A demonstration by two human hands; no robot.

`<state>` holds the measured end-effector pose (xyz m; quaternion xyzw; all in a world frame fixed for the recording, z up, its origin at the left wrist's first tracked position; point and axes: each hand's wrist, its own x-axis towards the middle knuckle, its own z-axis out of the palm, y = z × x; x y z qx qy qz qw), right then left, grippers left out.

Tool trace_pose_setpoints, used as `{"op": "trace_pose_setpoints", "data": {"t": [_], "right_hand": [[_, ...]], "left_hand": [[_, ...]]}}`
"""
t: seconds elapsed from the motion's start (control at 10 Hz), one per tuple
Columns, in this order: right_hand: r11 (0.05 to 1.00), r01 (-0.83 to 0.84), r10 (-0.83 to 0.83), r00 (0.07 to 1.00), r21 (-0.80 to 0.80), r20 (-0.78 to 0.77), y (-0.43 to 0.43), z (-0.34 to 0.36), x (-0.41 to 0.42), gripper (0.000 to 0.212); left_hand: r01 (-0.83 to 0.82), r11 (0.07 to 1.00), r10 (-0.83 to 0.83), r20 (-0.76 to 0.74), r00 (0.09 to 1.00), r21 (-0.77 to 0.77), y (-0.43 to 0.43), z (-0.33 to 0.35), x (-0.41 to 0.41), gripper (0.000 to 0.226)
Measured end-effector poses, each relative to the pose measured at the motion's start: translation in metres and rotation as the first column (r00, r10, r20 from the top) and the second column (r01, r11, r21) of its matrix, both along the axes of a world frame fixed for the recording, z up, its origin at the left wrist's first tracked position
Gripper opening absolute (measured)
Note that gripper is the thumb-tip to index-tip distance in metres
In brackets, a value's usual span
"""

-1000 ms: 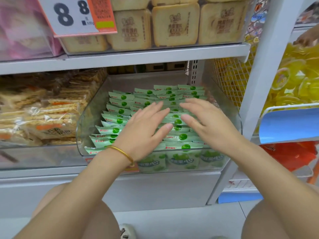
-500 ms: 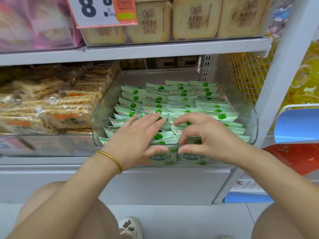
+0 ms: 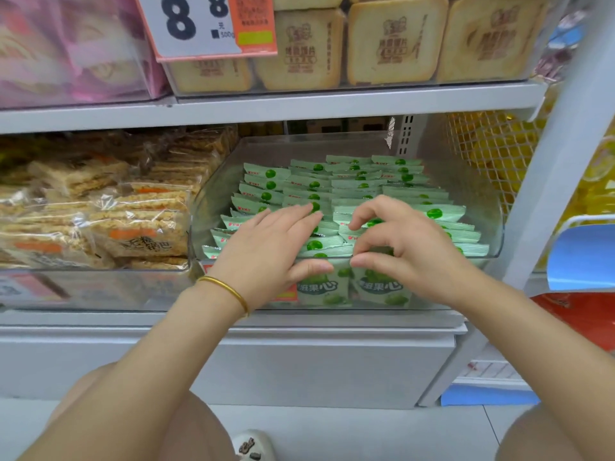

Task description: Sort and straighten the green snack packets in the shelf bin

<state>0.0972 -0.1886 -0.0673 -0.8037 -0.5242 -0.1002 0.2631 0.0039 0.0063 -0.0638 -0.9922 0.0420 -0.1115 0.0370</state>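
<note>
The left hand's fingers (image 3: 301, 215) lie straight and close together, flat on the tops of the green packets (image 3: 349, 181) at the front left of the clear bin (image 3: 493, 224), with the thumb reaching over the bin's front rim. The right hand's fingers (image 3: 370, 207) are curled and, with the thumb near the front rim, pinch the packets at the front middle of the bin (exactly how many I cannot tell). The left hand (image 3: 266, 252) wears a gold bangle (image 3: 228, 289) at the wrist; the right hand (image 3: 411, 252) sits just beside it. The packets stand in overlapping rows that fill the bin to its back. Rice-cracker packs (image 3: 143, 227) lie left of the bin, and stamped biscuits (image 3: 396, 41) and a price card (image 3: 203, 24) are above it.
</note>
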Motion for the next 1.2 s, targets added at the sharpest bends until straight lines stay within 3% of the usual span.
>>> {"op": "trace_pose_setpoints", "data": {"t": [0.4, 0.5, 0.6, 0.7, 0.8, 0.9, 1.1, 1.2], "right_hand": [[0.999, -0.005, 0.002, 0.999, -0.053, -0.054, 0.006, -0.009, 0.007, 0.020], [0.990, 0.016, -0.032, 0.993, -0.138, -0.112, 0.005, -0.003, 0.007, 0.014], [0.994, 0.058, -0.077, 0.976, -0.098, -0.203, 0.008, 0.003, 0.005, 0.021], [0.981, 0.191, -0.196, 0.970, -0.043, -0.142, 0.016, 0.005, 0.010, 0.036], [0.902, 0.372, -0.375, 0.926, -0.219, 0.030, 0.022, -0.001, 0.019, 0.054], [0.830, 0.436, -0.448, 0.893, -0.347, 0.051, 0.026, -0.008, 0.022, 0.060], [0.798, 0.423, -0.444, 0.894, -0.430, 0.056, 0.029, -0.007, 0.022, 0.064], [0.817, 0.444, -0.447, 0.891, -0.367, 0.083, 0.028, -0.004, 0.020, 0.064]], "left_hand": [[-0.004, 1.000, 0.003, -0.089, 0.996, -0.012, 0.006, -0.017, 0.007, 0.101], [0.001, 0.996, -0.009, -0.091, 0.996, -0.085, 0.007, -0.014, 0.006, 0.099], [-0.034, 0.980, 0.024, -0.053, 0.998, -0.198, 0.010, -0.009, 0.010, 0.090], [-0.092, 0.982, 0.081, -0.071, 0.994, -0.168, 0.013, -0.010, 0.018, 0.082], [-0.162, 0.980, 0.143, -0.157, 0.977, -0.113, 0.012, -0.013, 0.024, 0.068], [-0.188, 0.976, 0.164, -0.198, 0.966, -0.107, 0.014, -0.014, 0.027, 0.061], [-0.195, 0.972, 0.166, -0.203, 0.965, -0.132, 0.013, -0.015, 0.025, 0.066], [-0.174, 0.962, 0.163, -0.070, 0.984, -0.212, 0.011, -0.010, 0.020, 0.075]]}}
